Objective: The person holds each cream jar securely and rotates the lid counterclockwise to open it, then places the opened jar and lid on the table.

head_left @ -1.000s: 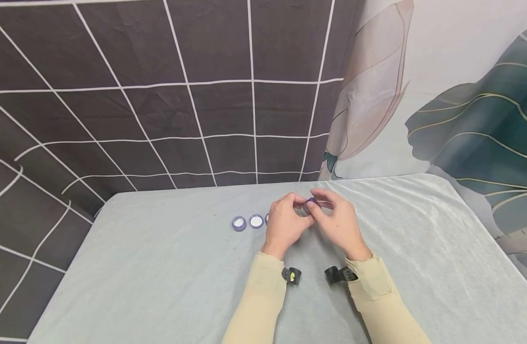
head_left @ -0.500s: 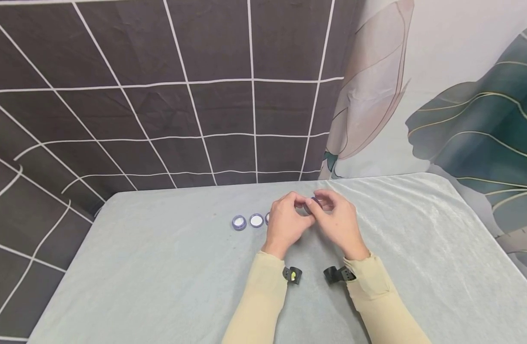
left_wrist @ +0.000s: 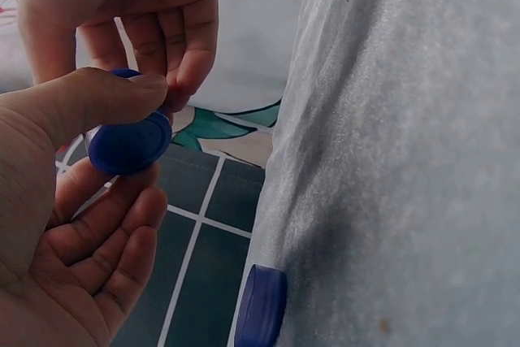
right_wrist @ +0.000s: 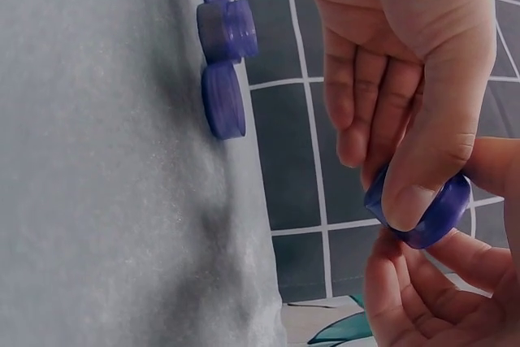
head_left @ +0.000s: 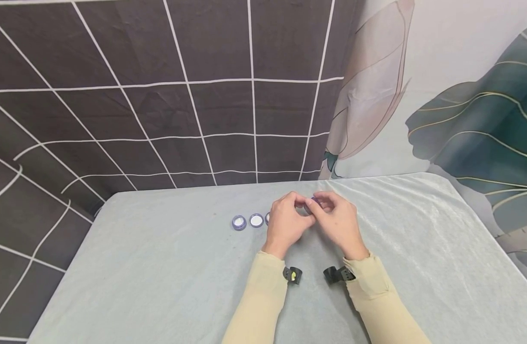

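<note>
A small round blue-purple jar is held up between both hands. The left hand pinches it, its thumb lying across the jar in the left wrist view, with the other fingers curled below. My right hand grips the same jar from the other side, thumb pressed on its edge. In the head view most of the jar is hidden by the fingers. To the left of the hands stand a threaded jar with its top off and an upturned lid. The left hand partly covers a third round piece.
A pale grey velvety cloth covers the table. Behind it hangs a dark cloth with white grid lines, and a leaf-patterned curtain is at the right. Each wrist carries a small black camera.
The right hand shifted slightly over the jar, its thumb now covering more of it; both hands are nearly still since half a second ago. The pieces on the table have not moved.
</note>
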Tool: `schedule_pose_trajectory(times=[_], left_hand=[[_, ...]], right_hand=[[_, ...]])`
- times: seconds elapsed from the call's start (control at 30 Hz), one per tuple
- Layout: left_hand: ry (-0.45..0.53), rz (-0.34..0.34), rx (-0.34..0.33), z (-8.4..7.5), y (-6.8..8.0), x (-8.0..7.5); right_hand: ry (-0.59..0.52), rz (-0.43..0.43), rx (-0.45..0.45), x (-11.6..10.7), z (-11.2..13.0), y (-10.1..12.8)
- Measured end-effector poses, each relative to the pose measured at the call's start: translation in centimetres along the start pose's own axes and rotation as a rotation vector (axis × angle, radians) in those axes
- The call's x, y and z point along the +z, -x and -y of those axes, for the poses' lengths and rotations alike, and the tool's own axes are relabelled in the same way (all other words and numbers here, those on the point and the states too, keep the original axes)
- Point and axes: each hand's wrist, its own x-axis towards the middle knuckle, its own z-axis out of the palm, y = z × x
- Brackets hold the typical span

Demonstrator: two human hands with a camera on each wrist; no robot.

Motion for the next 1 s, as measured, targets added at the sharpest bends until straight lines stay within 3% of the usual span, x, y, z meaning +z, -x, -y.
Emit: schedule_pose_trajectory(times=[1.0], left_hand=[[0.009, 0.005, 0.022, 0.07, -0.02, -0.1]], right_hand=[[-0.002, 0.032, -0.062, -0.34, -0.07, -0.23]])
